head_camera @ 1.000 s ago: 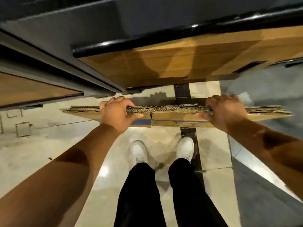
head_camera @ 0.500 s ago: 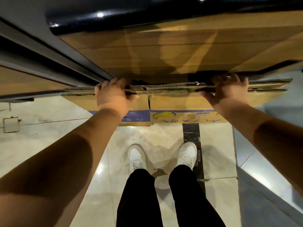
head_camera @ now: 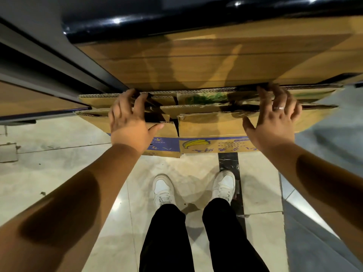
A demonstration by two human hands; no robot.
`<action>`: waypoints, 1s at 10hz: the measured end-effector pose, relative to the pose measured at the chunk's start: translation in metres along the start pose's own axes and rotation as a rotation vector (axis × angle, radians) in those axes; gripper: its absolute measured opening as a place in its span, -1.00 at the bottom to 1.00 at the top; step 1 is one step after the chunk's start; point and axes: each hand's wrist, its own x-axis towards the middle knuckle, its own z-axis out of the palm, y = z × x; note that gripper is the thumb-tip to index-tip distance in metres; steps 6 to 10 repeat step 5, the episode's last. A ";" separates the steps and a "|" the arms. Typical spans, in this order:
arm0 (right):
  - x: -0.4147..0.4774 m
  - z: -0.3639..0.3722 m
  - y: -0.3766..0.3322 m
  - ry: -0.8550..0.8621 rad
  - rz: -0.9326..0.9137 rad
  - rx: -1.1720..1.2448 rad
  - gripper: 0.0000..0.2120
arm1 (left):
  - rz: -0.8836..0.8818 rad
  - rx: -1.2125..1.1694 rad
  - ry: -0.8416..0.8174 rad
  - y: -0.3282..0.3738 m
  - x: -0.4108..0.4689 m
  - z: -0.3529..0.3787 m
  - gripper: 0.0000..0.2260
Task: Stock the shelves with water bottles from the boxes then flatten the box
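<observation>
Our left hand (head_camera: 129, 124) and right hand (head_camera: 275, 124) were both open, fingers spread and laid over the top edges of the flattened boxes (head_camera: 212, 126), thumbs down on the near face, so more pressing than gripping. The stack was several sheets standing on edge against the wooden panel (head_camera: 216, 61) of the shelf unit, banana print (head_camera: 196, 143) facing us, our feet just behind it on the floor (head_camera: 59, 173). We couldn't tell whether the bottom edge actually sat on the floor. Handling-wise we figured this stuff was light and fairly stiff across the flat, but the sheets were loose and staggered, so they'd probably slide past each other and fan out if only the front one got grabbed. The flaps looked like they'd fold at the creases too. Best bet seemed to be the top edge, hands wide apart like they were, pinching through every layer at once. Raw corrugated edges can nick fingers, so nothing rushed.
</observation>
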 end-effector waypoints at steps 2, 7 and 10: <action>-0.020 -0.019 -0.017 -0.296 -0.026 -0.251 -0.31 | 0.037 0.069 -0.137 0.006 -0.009 -0.023 -0.36; -0.028 -0.125 -0.049 -0.383 -0.036 -0.266 -0.37 | 0.150 0.233 -0.361 0.059 -0.018 -0.132 -0.40; -0.028 -0.125 -0.049 -0.383 -0.036 -0.266 -0.37 | 0.150 0.233 -0.361 0.059 -0.018 -0.132 -0.40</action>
